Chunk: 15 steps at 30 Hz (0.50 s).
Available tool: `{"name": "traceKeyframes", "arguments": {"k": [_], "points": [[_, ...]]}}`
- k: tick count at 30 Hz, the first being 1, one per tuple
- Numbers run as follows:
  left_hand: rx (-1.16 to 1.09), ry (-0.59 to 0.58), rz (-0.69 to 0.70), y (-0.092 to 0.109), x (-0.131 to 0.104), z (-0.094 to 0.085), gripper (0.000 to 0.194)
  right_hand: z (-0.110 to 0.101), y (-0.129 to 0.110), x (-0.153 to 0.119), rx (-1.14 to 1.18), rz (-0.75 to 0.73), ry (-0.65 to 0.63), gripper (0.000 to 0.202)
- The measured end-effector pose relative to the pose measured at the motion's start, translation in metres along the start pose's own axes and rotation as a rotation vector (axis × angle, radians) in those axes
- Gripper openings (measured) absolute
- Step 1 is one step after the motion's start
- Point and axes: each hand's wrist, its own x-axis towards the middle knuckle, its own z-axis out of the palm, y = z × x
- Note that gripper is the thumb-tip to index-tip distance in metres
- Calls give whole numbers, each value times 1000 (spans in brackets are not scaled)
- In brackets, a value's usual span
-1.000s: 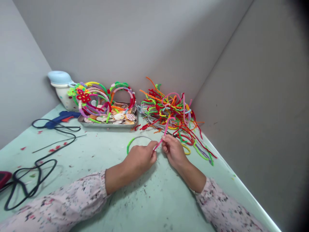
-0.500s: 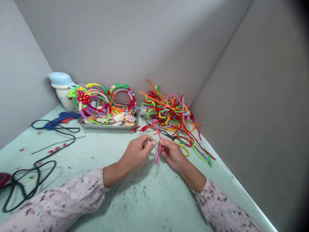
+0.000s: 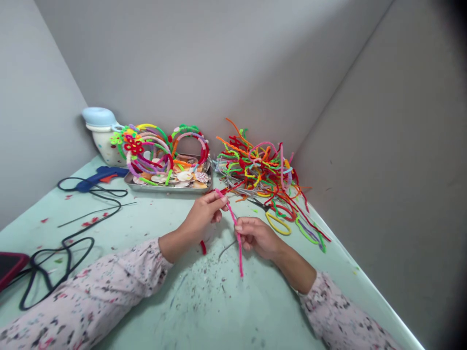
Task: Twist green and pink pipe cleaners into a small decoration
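A bright pink pipe cleaner runs at a slant between my two hands, over the middle of the table. Its upper end is pinched in my left hand, fingers closed. My right hand grips it lower down between thumb and fingers, and the free end dangles below. Under my left hand a short red piece shows, partly hidden by the hand. A thin grey strand lies on the table near my right fingers.
A metal tray holds shells and colourful pipe-cleaner hoops. Right of it sits a tangled pipe-cleaner pile, with yellow-and-red-handled scissors in front. At left are a blue glue gun, a black cord, a lidded cup and a red-edged device.
My left hand, formerly beside the pink pipe cleaner, now grips its upper end. My right hand has moved slightly down. The view has shifted a little to the left.
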Motion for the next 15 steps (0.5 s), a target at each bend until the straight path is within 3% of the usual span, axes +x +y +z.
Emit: {"name": "traceKeyframes", "arguments": {"k": [6, 10, 15], "points": [[-399, -92, -198, 6, -5, 4, 10, 0, -6, -7, 178, -22, -193, 20], [-300, -163, -151, 6, -5, 4, 15, -1, -5, -9, 158, 21, -226, 20], [-106, -64, -19, 2, 2, -3, 25, -1, -1, -8, 111, 51, -213, 19]]}}
